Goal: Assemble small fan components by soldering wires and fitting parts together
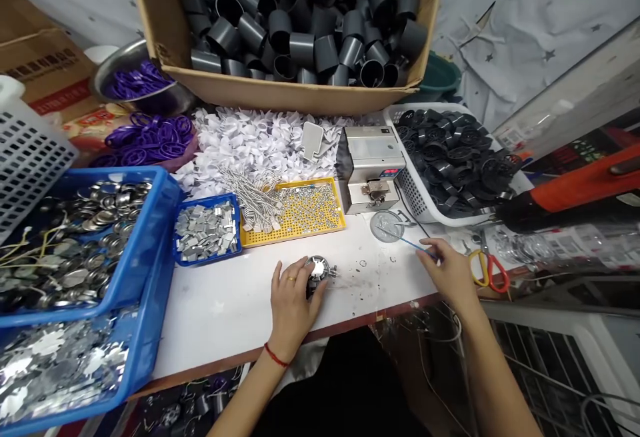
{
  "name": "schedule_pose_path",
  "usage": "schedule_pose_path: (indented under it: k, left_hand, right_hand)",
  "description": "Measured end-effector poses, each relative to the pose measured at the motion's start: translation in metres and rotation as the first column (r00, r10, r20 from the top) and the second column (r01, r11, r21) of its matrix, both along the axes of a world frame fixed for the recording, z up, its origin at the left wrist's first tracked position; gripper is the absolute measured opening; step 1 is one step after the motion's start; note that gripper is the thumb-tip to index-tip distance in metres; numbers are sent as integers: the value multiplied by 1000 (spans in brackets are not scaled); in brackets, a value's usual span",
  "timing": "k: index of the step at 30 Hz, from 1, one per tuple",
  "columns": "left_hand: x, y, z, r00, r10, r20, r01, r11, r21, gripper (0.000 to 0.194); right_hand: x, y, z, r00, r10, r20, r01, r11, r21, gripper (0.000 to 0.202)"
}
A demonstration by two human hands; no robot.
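Note:
My left hand (294, 300) rests on the white tabletop, its fingers curled round a small round black part with a silver metal plate (319, 268) on top. My right hand (449, 272) pinches a thin blue stick (411, 243) between thumb and fingers. The stick's far end reaches into a shallow round clear dish (387, 226) that holds something greyish and translucent. Just behind the dish stands a metal machine (374, 164) with a red digital display.
A yellow tray (294, 238) of small metal bits and white-wired pieces lies beside a small blue tray (207, 262) of metal clips. Blue bins (159, 224) stand left, a white basket (423, 200) of black parts right. Scissors (489, 272) lie near my right hand; a cardboard box (290, 96) stands behind.

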State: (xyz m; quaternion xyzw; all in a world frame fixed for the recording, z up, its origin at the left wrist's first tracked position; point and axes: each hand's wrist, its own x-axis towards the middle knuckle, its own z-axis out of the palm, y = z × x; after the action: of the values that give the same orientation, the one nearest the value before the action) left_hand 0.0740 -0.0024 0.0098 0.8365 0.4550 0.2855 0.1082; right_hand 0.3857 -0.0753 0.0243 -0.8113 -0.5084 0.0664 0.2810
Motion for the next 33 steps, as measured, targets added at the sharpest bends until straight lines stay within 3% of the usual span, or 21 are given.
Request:
schedule_pose_path:
  k: [2,4,8,11,13,15,19,26,31,33]
  left_hand:
    - [0,0,-4,1000,6,10,-7,999,34,24]
    - [1,1,-7,1000,13,17,-14,997,74,24]
    - [1,3,-10,1000,10,14,-12,994,112,23]
    - [1,3,-11,1000,10,21,-13,992,125,23]
    - [2,3,-12,1000,11,29,-14,992,128,23]
    - [2,4,-12,999,10,38,-15,992,122,23]
    - [1,4,-13,999,9,50,-14,994,107,23]
    - [2,4,-14,998,13,65,-20,994,108,22]
    - [2,6,-14,998,0,58,-9,990,138,23]
    - [2,6,-14,998,-2,61,-7,990,143,24]
  right_hand:
    - [-15,11,9,992,41,-117,-19,984,179,28]
    - [-27,22,14,988,126,-94,-93,951,293,25]
    - [-37,25,10,968,228,103,-249,912,326,25]
    - [-34,16,6,957,244,154,-284,894,348,23]
    - [-32,11,3,971,191,142,-231,896,380,23]
    - [-32,12,0,995,73,68,-95,900,426,24]
    - [-37,24,-10,982,-132,-138,185,831,525,29]
    - [-37,18,-4,981,-102,166,21,903,429,34]
    - [-33,12,2,971,-207,123,122,864,488,35]
    - [-33,10,2,971,-200,134,107,857,504,33]
